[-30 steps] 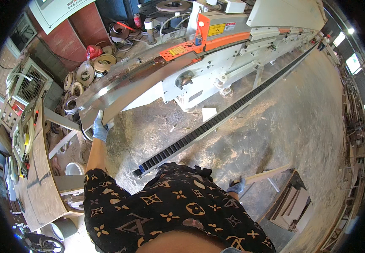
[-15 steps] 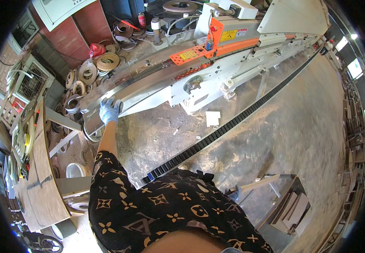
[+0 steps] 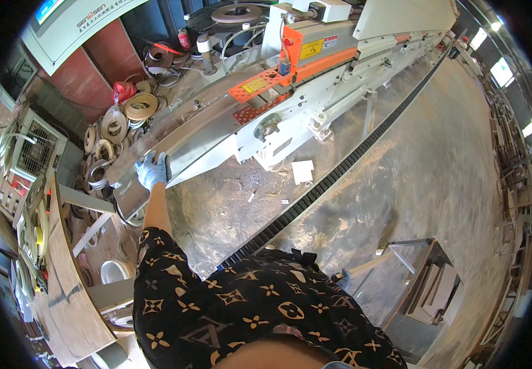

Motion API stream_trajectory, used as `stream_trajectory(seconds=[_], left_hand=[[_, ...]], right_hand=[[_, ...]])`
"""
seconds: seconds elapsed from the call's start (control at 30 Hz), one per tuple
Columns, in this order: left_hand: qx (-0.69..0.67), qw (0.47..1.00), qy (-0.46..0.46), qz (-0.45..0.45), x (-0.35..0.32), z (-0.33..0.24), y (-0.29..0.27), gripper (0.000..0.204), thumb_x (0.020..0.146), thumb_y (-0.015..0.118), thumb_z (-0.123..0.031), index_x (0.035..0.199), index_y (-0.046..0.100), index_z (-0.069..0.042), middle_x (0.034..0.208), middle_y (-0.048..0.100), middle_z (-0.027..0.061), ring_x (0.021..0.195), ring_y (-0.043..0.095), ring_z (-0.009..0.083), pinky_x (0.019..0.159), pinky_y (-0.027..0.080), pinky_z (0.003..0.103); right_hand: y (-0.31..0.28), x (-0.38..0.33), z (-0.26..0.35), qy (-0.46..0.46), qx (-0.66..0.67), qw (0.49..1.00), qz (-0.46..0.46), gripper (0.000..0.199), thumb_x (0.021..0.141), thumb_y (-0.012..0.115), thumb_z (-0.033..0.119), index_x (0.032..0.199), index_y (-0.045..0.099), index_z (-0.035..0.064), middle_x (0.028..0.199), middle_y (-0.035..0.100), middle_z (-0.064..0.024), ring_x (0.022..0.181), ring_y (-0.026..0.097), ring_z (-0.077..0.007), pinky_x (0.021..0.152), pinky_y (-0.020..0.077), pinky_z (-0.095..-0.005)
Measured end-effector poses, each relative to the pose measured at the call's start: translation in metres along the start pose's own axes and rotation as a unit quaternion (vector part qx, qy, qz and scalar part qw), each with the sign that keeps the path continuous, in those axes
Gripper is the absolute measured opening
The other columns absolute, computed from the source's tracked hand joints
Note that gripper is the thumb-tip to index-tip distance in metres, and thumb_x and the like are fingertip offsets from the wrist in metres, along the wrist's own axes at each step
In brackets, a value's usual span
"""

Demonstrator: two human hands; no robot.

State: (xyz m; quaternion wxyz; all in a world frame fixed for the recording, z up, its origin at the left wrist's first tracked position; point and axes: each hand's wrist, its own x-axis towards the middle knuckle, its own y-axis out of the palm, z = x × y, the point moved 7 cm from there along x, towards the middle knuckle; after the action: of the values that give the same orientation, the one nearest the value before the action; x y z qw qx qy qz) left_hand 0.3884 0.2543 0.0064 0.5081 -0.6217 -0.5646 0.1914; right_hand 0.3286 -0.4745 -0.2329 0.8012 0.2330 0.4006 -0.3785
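Observation:
My left hand (image 3: 152, 171), in a pale blue glove, lies on the near end of the metal bed (image 3: 127, 192) of a long white and orange machine (image 3: 321, 64). Its fingers are stretched out and slightly apart on the surface. Low and to the right, my gloved right hand (image 3: 341, 280) shows only in part past my black patterned shirt. A long, narrow pale strip (image 3: 369, 265), which looks like the edge of a board, reaches rightward from that hand. The fingers round it are mostly hidden.
A black ribbed conveyor track (image 3: 327, 182) runs diagonally along the floor. Right of me, a low frame (image 3: 410, 289) holds several panels (image 3: 435, 294). Rolls of edge banding (image 3: 141, 107) lie beyond the bed. A wooden table (image 3: 72, 301) stands at left. White paper (image 3: 303, 172) lies on the floor.
The view has turned a little, so the machine appears farther left. My left hand remains on the bed, shifted slightly. The pale strip by my right hand has moved slightly against the low frame.

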Motion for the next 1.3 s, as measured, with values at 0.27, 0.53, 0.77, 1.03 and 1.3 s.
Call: stream_trajectory(seconds=[0.27,0.53,0.77,1.03,1.3], left_hand=[[0.007,0.999,0.003,0.046,-0.001,-0.044,0.016,0.045,0.066,0.07,-0.05,0.105,0.064,-0.027,0.107,0.054,0.0096,0.097,0.056,0.0251,0.083,0.046,0.036],[0.008,0.996,0.057,0.074,-0.024,-0.142,0.055,0.051,0.071,0.061,-0.056,0.108,0.063,-0.022,0.108,0.059,0.0116,0.103,0.054,0.0248,0.084,0.046,0.04],[-0.424,0.767,0.442,0.192,-0.219,-0.229,0.04,0.042,0.088,0.056,-0.024,0.123,0.048,-0.001,0.122,0.05,0.0163,0.108,0.05,0.027,0.093,0.04,0.036],[-0.391,0.353,0.327,0.784,-0.519,-0.283,-0.008,0.047,0.084,0.056,-0.02,0.124,0.042,0.001,0.122,0.047,0.0133,0.107,0.048,0.0225,0.093,0.039,0.035],[-0.453,0.398,0.222,0.766,-0.531,-0.308,-0.016,0.056,0.084,0.058,-0.032,0.125,0.039,0.0,0.119,0.047,0.0142,0.104,0.048,0.0249,0.089,0.041,0.037]], right_hand=[[-0.012,0.001,-0.011,0.02,0.029,0.999,0.013,0.025,0.073,0.063,0.035,0.063,0.049,0.0175,0.057,0.048,0.0009,0.051,0.047,-0.019,0.058,0.0452,-0.0394],[-0.065,0.019,-0.033,-0.019,0.063,0.997,-0.027,0.019,0.071,0.068,0.026,0.075,0.056,0.0116,0.069,0.053,-0.0036,0.06,0.053,-0.0213,0.052,0.0474,-0.037],[-0.023,-0.073,0.019,-0.134,-0.062,0.988,0.047,0.037,0.072,0.071,0.026,0.095,0.061,-0.0017,0.078,0.061,-0.0092,0.06,0.056,-0.016,0.052,0.0471,-0.0291],[0.014,-0.139,0.078,-0.351,-0.264,0.898,0.004,0.065,0.067,0.072,0.036,0.118,0.048,0.0042,0.095,0.062,-0.0191,0.088,0.06,-0.0295,0.076,0.0474,-0.0378],[0.037,-0.168,0.107,-0.388,-0.29,0.865,0.131,0.059,0.084,0.057,0.047,0.127,0.044,0.0105,0.109,0.058,-0.0177,0.1,0.057,-0.0291,0.085,0.0452,-0.0353]])
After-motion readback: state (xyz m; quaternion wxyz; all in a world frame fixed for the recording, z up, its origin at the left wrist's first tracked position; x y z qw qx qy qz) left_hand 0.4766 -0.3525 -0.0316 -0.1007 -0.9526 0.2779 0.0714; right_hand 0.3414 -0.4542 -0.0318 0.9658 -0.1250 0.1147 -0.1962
